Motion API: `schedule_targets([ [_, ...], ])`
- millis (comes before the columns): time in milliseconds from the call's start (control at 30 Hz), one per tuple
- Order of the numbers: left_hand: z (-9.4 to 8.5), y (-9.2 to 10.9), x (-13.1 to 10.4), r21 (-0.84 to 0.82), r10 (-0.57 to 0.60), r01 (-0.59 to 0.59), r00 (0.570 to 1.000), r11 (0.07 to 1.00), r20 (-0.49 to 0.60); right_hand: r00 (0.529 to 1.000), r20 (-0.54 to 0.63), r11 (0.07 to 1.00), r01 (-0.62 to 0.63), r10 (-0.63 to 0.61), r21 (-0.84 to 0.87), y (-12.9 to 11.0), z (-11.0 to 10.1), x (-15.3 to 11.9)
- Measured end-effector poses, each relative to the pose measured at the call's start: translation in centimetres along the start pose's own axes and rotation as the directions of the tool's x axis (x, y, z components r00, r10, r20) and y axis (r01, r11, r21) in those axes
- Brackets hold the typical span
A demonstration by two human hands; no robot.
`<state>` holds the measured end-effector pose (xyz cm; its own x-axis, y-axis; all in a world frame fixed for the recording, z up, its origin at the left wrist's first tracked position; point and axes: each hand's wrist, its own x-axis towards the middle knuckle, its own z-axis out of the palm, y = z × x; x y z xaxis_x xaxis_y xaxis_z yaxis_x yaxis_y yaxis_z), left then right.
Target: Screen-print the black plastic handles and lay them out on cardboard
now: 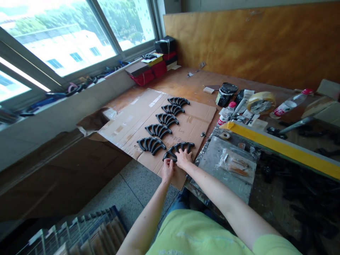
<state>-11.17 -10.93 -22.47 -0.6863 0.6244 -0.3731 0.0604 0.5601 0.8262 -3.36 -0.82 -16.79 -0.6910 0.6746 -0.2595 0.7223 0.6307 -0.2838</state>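
Observation:
Several black curved, ribbed parts lie in a row on a flattened cardboard sheet (132,117). Nearest me, at the sheet's front right, is one such black part (172,150) with both my hands at it. My left hand (168,170) has its fingertips pinched on the lower left end of this part. My right hand (183,158) rests on its middle and right side, fingers apart over the ribs. Just to the left lies another black ribbed part (151,145), touched by neither hand.
At the right, a grey board (225,163) holds a plastic bag and thin tools. Beyond it are a yellow bar (287,148), a black tub (226,94), a tape roll (261,102) and red-capped bottles (290,102). Red boxes (148,75) stand by the window.

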Motion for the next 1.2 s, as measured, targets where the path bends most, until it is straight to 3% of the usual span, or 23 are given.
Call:
schedule_targets([
  [167,0.4,1.0,-0.8,0.03,0.062,-0.06,0.996,0.998,-0.059,0.999,-0.038,1.0,-0.016,0.015,-0.006,-0.1,0.0,-0.4],
  [267,0.9,1.9,-1.0,0.03,0.138,-0.135,0.984,0.99,-0.115,0.989,-0.139,0.999,0.042,-0.039,0.022,0.8,-0.5,-0.2],
  [333,1.4,3.5,0.1,0.028,0.227,-0.225,0.964,0.974,-0.135,0.972,-0.229,0.997,0.065,-0.054,0.043,1.8,-1.7,1.2],
  [400,2.1,6.3,2.7,0.037,0.324,-0.322,0.94,0.946,-0.106,0.957,-0.289,0.997,0.01,0.013,0.079,3.0,-3.5,3.8],
  [500,3.9,12.1,8.8,0.091,0.425,-0.427,0.904,0.9,0.05,0.92,-0.314,0.968,-0.191,0.234,0.162,5.8,-6.6,9.7],
  [633,7.8,19.3,18.0,0.11,0.46,-0.532,0.804,0.84,0.377,0.805,-0.316,0.863,-0.442,0.502,0.246,10.9,-9.4,18.0],
  [733,11.0,22.1,23.4,0.064,0.451,-0.546,0.746,0.835,0.489,0.724,-0.27,0.771,-0.573,0.635,0.277,14.3,-10.3,23.1],
  [833,13.4,23.0,27.0,0.04,0.419,-0.512,0.745,0.858,0.519,0.686,-0.258,0.733,-0.625,0.68,0.268,16.7,-10.8,27.2],
  [1000,15.3,22.3,29.8,0.039,0.371,-0.466,0.75,0.884,0.548,0.726,-0.255,0.77,-0.601,0.638,0.216,18.4,-11.7,31.7],
  [1100,15.5,21.4,30.5,0.028,0.371,-0.456,0.757,0.889,0.539,0.757,-0.273,0.805,-0.548,0.593,0.228,18.3,-11.8,31.7],
  [1200,15.2,21.1,30.3,0.034,0.378,-0.466,0.756,0.884,0.535,0.756,-0.334,0.824,-0.488,0.563,0.287,16.9,-11.4,28.5],
])
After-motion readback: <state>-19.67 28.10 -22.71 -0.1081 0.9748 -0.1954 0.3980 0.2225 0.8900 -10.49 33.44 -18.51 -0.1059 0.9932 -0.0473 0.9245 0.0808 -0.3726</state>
